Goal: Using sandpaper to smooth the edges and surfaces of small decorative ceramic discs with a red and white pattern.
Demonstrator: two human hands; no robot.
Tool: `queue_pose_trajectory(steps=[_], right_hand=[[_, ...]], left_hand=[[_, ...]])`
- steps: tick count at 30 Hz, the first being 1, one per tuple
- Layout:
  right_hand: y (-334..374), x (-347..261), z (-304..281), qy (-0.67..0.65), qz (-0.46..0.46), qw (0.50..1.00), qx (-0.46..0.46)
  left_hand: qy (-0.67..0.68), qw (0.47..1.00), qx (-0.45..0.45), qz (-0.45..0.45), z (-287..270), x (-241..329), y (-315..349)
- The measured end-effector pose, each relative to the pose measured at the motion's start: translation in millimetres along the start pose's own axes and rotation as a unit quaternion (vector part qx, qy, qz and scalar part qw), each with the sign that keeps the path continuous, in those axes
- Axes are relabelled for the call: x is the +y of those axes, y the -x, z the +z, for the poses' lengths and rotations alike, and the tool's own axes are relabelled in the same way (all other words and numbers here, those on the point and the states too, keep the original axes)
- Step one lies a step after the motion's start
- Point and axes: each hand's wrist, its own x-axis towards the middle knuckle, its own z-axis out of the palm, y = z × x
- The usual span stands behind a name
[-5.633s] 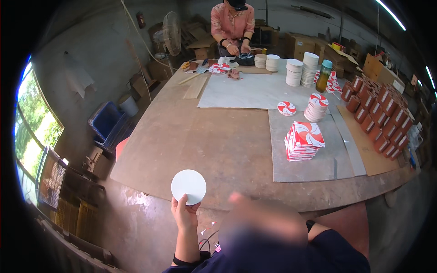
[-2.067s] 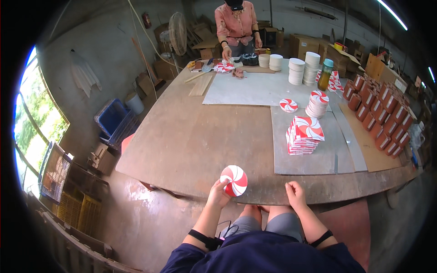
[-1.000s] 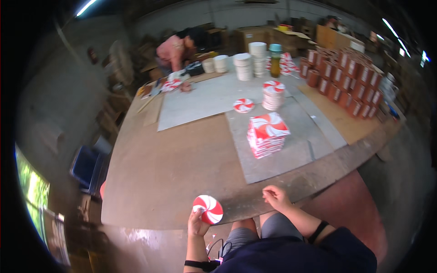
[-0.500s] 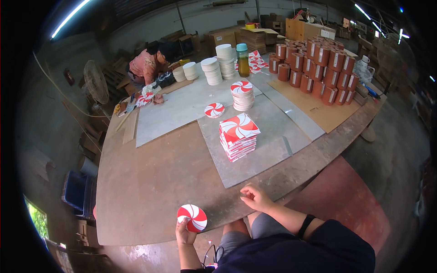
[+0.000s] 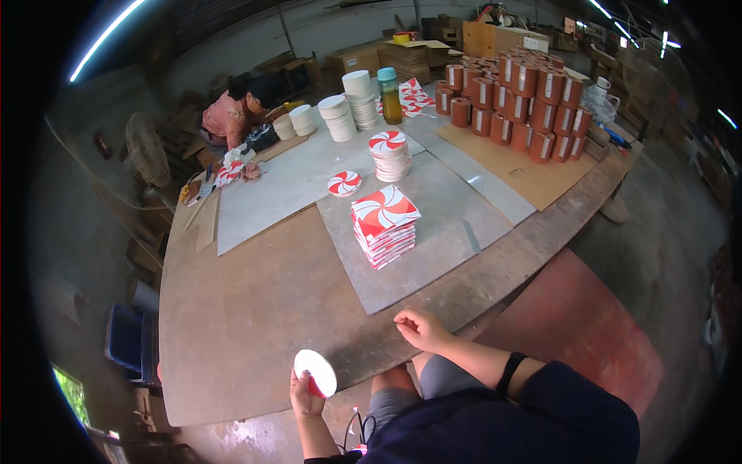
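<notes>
My left hand (image 5: pixel 304 397) is closed on the lower edge of a round disc (image 5: pixel 317 369) above the table's near edge. The disc's plain white face shows, with a red patch beside my fingers. My right hand (image 5: pixel 421 328) hovers by the near table edge with its fingers curled in, and nothing shows in it. Beyond it stands a stack of square red-and-white swirl sheets (image 5: pixel 384 224) on a grey board. Behind that are a stack of round discs topped with a swirl print (image 5: pixel 389 155) and a low swirl disc pile (image 5: pixel 344 183).
Tall stacks of white discs (image 5: pixel 337 120) stand at the back beside a bottle (image 5: pixel 389 97). Many brown cylinders (image 5: pixel 522 100) are piled on cardboard (image 5: pixel 510 166) at the far right. A co-worker (image 5: pixel 226 116) leans over the far left corner. A red surface (image 5: pixel 576 332) lies right of me.
The disc in my left hand has turned from its swirl side to its white side. My right hand's fingers have curled in more. The whole view has shifted slightly.
</notes>
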Motion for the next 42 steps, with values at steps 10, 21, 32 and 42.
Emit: queue_pose_trajectory(steps=[10, 21, 32, 42], right_hand=[[1, 2, 1, 0.003, -0.012, 1.0, 0.003], [-1, 2, 2, 0.012, -0.018, 1.0, 0.001], [0, 6, 4, -0.016, 0.001, 1.0, -0.012], [0, 7, 2, 0.012, 0.004, 1.0, -0.026]], left_hand=[[0.016, 0.999, 0.044, -0.003, 2, -3, 2], [0.004, 1.0, 0.015, -0.002, 7, 1, 1], [0.017, 1.0, 0.024, 0.009, 12, 2, 5], [-0.003, 0.999, 0.034, -0.001, 9, -1, 2]])
